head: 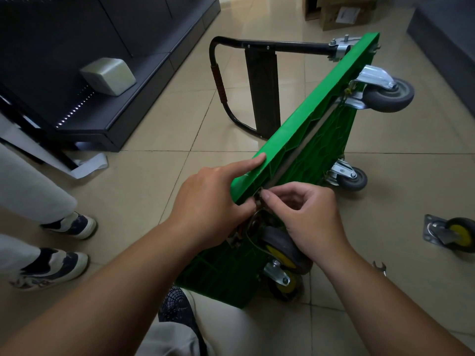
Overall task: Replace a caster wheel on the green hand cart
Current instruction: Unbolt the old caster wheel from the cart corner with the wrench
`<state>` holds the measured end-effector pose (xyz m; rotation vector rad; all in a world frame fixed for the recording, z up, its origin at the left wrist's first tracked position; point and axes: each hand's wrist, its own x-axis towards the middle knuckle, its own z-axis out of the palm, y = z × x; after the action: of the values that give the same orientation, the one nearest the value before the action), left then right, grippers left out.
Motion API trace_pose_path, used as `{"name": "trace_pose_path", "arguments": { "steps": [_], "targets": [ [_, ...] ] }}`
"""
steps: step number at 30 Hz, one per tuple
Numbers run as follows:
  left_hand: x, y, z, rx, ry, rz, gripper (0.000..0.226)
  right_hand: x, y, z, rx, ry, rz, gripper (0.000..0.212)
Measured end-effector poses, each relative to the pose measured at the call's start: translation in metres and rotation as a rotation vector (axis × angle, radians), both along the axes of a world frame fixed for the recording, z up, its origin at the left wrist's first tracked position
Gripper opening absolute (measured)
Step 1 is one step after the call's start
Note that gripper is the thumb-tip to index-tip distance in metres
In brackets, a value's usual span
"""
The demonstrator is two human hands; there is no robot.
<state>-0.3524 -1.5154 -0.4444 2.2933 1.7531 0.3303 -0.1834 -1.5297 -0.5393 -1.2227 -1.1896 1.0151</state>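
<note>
The green hand cart (303, 140) stands on its long edge on the tiled floor, underside facing right, black handle (259, 44) folded behind it. My left hand (213, 199) steadies the near top corner, index finger stretched along the deck edge. My right hand (308, 217) pinches a small metal fastener (258, 195) at that corner, just above a yellow-hubbed caster (282, 249). A second yellow-hubbed caster (282, 281) sits below it. Two grey casters (388, 92) (350, 177) are mounted at the far end.
A loose yellow-hubbed caster (451, 236) lies on the floor at right, a wrench (380, 267) near my right forearm. Dark shelving (102, 73) stands left, cardboard boxes (341, 14) at the back. Another person's shoes (74, 226) stand at left. My knee (221, 327) is below the cart.
</note>
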Motion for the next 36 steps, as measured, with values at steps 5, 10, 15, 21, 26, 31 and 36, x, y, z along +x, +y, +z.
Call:
{"name": "trace_pose_path", "arguments": {
  "steps": [5, 10, 15, 21, 26, 31, 36],
  "targets": [
    [0.001, -0.001, 0.001, 0.019, -0.004, -0.003, 0.069, -0.004, -0.003, 0.001, 0.058, -0.04, -0.033, 0.011],
    [0.001, -0.001, 0.001, 0.025, -0.009, -0.001, 0.07, -0.006, -0.003, -0.001, 0.08, -0.075, -0.057, 0.018],
    [0.0, 0.0, 0.0, 0.017, -0.018, -0.002, 0.069, -0.005, -0.002, -0.004, 0.086, -0.061, -0.055, 0.018],
    [0.0, 0.0, -0.002, 0.017, -0.014, -0.013, 0.07, -0.004, -0.002, -0.003, 0.049, -0.053, -0.076, 0.014],
    [-0.001, 0.001, -0.003, 0.02, -0.008, -0.005, 0.071, -0.002, 0.0, -0.002, 0.019, -0.061, -0.071, 0.007],
    [-0.001, 0.0, -0.002, 0.019, -0.019, -0.005, 0.07, 0.002, 0.001, 0.004, -0.018, -0.062, -0.006, 0.006],
    [-0.001, 0.0, -0.001, 0.018, -0.016, 0.005, 0.07, 0.001, -0.001, 0.008, 0.033, -0.078, 0.004, 0.007]
  ]
}}
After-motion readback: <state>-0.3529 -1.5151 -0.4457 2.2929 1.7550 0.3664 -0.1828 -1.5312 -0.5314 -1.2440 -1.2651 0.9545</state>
